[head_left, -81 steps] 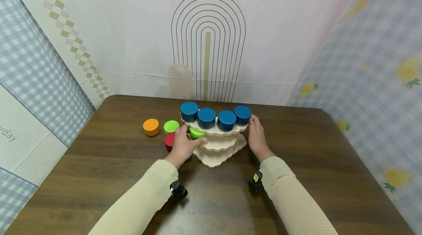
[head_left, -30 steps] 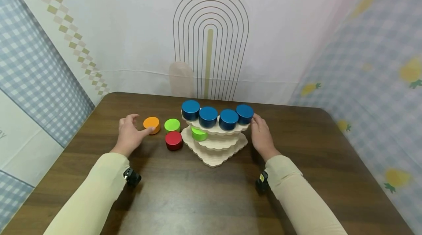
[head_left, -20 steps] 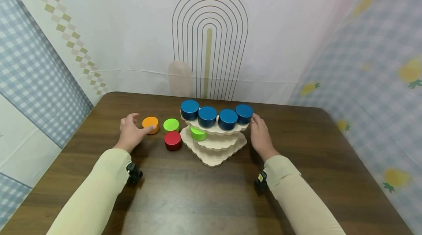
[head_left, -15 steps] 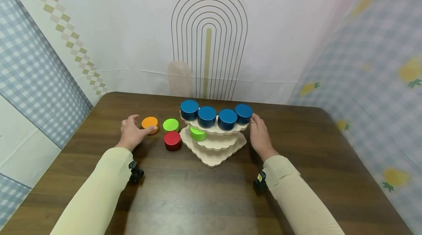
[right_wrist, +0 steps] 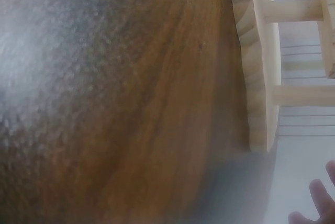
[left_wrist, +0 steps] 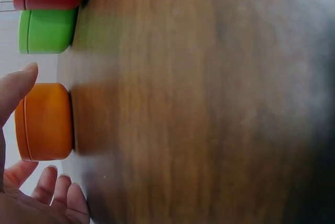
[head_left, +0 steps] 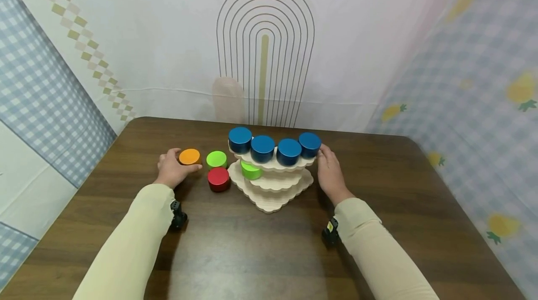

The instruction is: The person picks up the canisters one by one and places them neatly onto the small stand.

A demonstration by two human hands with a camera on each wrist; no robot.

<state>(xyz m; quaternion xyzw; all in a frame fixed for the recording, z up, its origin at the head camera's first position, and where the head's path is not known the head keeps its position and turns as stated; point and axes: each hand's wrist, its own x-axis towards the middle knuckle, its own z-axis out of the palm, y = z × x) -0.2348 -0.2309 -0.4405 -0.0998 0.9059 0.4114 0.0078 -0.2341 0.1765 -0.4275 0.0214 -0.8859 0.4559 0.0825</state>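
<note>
Step in hand, as judged: pickup of orange block (head_left: 190, 155). Block sat flat on left part of table (head_left: 252, 253), left of loose green block (head_left: 216, 159) and red block (head_left: 218, 178). Left hand (head_left: 171, 170): thumb and fingers curled around block; lift not evident. Right hand (head_left: 331, 175): fingers extended at right end of tiered stand (head_left: 277, 181); contact uncertain. Next move likely called for firm pinch, then vertical lift.

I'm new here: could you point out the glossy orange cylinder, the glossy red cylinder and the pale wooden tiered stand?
Glossy orange cylinder (left_wrist: 47, 122), left wrist view: middle of its side.
Glossy red cylinder (head_left: 218, 177), head view: its flat top.
Pale wooden tiered stand (head_left: 277, 181), head view: its middle tier.
</note>
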